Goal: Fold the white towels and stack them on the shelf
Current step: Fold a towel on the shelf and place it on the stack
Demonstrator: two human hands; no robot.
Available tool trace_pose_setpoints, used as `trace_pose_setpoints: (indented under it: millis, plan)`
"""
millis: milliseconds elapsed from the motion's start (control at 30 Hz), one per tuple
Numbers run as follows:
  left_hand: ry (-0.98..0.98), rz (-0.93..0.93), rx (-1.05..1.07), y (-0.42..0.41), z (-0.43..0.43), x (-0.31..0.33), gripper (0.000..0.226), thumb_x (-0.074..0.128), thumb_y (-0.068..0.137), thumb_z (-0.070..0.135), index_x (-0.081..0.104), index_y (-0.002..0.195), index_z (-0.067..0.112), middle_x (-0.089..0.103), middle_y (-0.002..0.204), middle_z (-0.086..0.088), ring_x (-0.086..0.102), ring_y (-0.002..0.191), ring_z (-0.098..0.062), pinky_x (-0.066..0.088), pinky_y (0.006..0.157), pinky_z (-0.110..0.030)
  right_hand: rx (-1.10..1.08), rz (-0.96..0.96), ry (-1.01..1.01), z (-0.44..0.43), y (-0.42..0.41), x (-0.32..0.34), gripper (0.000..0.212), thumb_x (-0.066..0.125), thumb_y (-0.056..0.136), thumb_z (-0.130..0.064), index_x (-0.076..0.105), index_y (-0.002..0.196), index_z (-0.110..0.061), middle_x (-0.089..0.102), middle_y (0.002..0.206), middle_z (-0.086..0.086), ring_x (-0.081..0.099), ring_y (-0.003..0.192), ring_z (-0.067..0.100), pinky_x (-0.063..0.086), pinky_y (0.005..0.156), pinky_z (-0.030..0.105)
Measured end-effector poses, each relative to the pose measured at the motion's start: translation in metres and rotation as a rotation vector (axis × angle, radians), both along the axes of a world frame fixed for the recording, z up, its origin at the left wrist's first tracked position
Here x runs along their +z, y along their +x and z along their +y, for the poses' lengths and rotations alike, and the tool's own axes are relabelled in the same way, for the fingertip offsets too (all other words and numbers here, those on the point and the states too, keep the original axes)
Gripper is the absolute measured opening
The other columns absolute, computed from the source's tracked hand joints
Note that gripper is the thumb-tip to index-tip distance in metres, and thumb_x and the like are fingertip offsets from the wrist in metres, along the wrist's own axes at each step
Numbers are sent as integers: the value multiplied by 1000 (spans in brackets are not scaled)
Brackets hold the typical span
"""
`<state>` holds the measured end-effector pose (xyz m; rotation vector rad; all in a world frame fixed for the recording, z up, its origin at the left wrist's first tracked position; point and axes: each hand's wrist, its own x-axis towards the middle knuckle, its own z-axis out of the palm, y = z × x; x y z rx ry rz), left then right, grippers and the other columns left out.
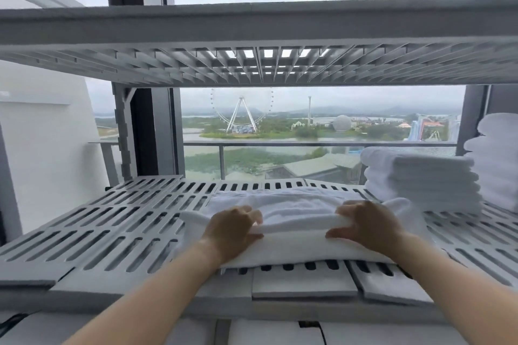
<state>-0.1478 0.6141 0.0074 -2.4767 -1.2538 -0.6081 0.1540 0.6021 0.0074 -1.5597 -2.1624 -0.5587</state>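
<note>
A grey slotted shelf (92, 232) fills the view, with a second slotted shelf board (252, 64) above it and a window (308, 126) behind. At the right of the shelf stands a stack of folded white towels (420, 179), with a taller pile (497, 159) just beside it at the frame's edge. Near the front edge of the shelf lies a white towel (297, 213), partly folded. The left hand (234, 228) grips the towel's doubled front fold, fingers curled over the top and thumb beneath. The right hand (364, 223) clamps the same fold likewise, well apart from the left.
</note>
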Motion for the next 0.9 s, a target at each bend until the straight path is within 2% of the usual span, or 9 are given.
trace_pose_setpoints:
  millis: [100, 133, 200, 267, 400, 567, 667, 767, 900]
  plan:
    - [46, -43, 2, -5, -24, 2, 23, 57, 90, 35, 59, 112, 28, 61, 110, 8, 60, 94, -12, 45, 79, -21, 13, -48, 73, -25, -4, 3, 53, 52, 67, -77, 63, 87, -29, 62, 86, -14, 63, 80, 12, 34, 62, 23]
    - [71, -35, 5, -7, -32, 3, 22, 56, 91, 27, 60, 113, 29, 60, 109, 7, 60, 95, -13, 44, 80, -22, 19, -53, 84, -33, -4, 5, 53, 52, 68, -76, 64, 89, -29, 63, 87, -14, 63, 80, 12, 34, 63, 23]
    - [105, -29, 16, -8, -46, 6, 38, 47, 90, 4, 61, 115, 29, 57, 106, 5, 57, 97, -15, 44, 82, -25, 33, -41, 94, -50, -5, 10, 50, 54, 70, -73, 65, 93, -30, 64, 90, -15, 63, 83, 13, 36, 65, 23]
    - [102, -54, 32, -8, -61, 8, 47, 43, 86, -4, 62, 113, 28, 53, 101, 3, 54, 96, -16, 41, 74, -24, 37, -49, 98, -65, -5, 14, 45, 54, 75, -68, 65, 95, -30, 65, 94, -13, 63, 88, 13, 40, 70, 25]
    - [82, -136, 91, -7, -96, 6, 44, 43, 84, -4, 65, 108, 26, 55, 109, 2, 50, 104, -17, 44, 74, -26, 28, -55, 42, -95, -8, 17, 35, 55, 81, -58, 66, 93, -26, 65, 95, -10, 62, 92, 16, 46, 80, 29]
    - [39, -165, 153, -6, -144, -5, 46, 43, 81, -8, 65, 107, 23, 62, 112, 3, 51, 110, -19, 47, 84, -31, 31, -44, 3, -136, -11, 14, 27, 53, 81, -49, 64, 89, -26, 65, 98, -7, 61, 95, 21, 44, 75, 30]
    - [-45, -156, 190, -2, -163, -11, 47, 40, 78, -10, 66, 102, 21, 64, 107, 0, 53, 107, -21, 47, 87, -37, 36, -15, -144, -152, -13, 10, 24, 60, 78, -47, 63, 84, -24, 65, 95, -3, 60, 93, 21, 44, 73, 29]
    - [-155, -197, 195, 4, -172, -17, 51, 38, 77, -10, 68, 105, 20, 66, 110, -2, 55, 108, -22, 45, 93, -36, 102, 70, -318, -159, -11, 5, 21, 65, 77, -40, 67, 87, -21, 62, 95, 1, 58, 93, 21, 48, 78, 32]
    - [-249, -252, 200, 7, -173, -23, 56, 37, 76, -6, 64, 117, 22, 59, 129, 2, 48, 124, -16, 36, 106, -29, 199, 246, -383, -156, -6, -6, 38, 73, 72, -46, 66, 104, -25, 56, 102, -5, 52, 92, 13, 39, 77, 24]
